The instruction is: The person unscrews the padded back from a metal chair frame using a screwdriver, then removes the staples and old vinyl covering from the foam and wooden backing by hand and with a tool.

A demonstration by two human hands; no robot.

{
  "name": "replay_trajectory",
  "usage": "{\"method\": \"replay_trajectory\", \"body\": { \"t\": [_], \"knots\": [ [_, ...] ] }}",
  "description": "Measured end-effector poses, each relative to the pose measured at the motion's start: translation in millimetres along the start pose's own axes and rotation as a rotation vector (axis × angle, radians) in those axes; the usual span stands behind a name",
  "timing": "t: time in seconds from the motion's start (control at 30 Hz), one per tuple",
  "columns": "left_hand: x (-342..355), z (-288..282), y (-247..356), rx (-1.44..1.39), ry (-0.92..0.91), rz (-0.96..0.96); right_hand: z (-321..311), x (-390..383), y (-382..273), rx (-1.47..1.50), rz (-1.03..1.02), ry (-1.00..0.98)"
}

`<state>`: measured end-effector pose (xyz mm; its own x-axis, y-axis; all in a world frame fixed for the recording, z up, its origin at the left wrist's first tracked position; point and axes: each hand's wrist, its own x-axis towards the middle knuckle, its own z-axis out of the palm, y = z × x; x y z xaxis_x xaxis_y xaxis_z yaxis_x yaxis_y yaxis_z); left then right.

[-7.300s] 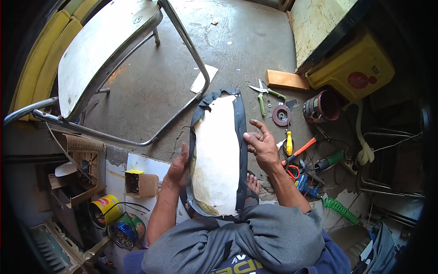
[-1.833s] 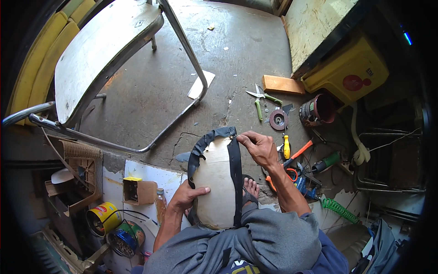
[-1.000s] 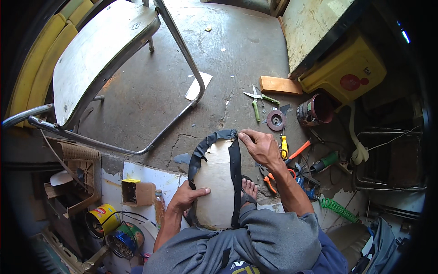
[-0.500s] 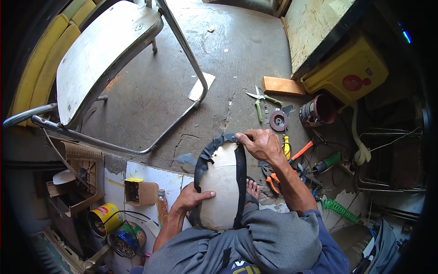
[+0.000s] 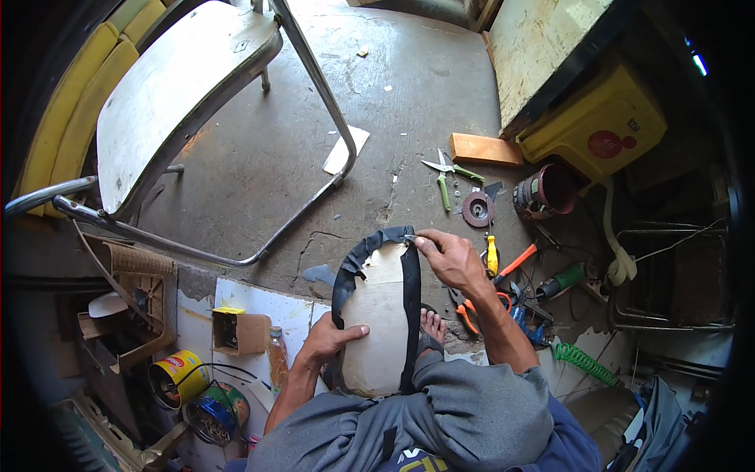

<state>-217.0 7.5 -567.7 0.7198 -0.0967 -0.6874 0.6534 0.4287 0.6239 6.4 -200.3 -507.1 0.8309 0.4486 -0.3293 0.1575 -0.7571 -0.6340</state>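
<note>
Fingers (image 5: 425,239) of the right hand (image 5: 451,258) pinch a thin shiny piece (image 5: 410,237) at the black fabric edging (image 5: 412,307), top right; the left hand (image 5: 325,341) grips the pale board (image 5: 379,326) over the lap (image 5: 346,429). I'd brace that board firmly and pinch close. Green-handled shears (image 5: 443,180) lie beyond on the floor (image 5: 259,181).

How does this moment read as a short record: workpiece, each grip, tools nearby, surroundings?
Workpiece: pale panel with black edging along its far end and right side
Left grip: holding the panel's left side, thumb over its face
Right grip: at the panel's far right corner; anything pinched is too small to identify
Tools nearby: green-handled shears, abrasive disc, yellow-handled screwdriver
Surroundings: metal-framed chair, wooden block
</note>
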Motion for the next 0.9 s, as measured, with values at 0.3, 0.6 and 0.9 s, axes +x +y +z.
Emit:
{"method": "replay_trajectory", "body": {
  "t": [0.3,0.6,0.9],
  "knots": [
    [-8,-10,49,0.042,-0.234,0.395,0,-7,-15,0.165,0.059,-0.098],
    [19,-6,158,0.407,-0.222,0.297,5,-15,-61,0.202,-0.173,0.001],
    [18,-4,144,0.334,-0.181,0.31,7,-20,-63,-0.052,-0.231,0.12]
  ]
}}
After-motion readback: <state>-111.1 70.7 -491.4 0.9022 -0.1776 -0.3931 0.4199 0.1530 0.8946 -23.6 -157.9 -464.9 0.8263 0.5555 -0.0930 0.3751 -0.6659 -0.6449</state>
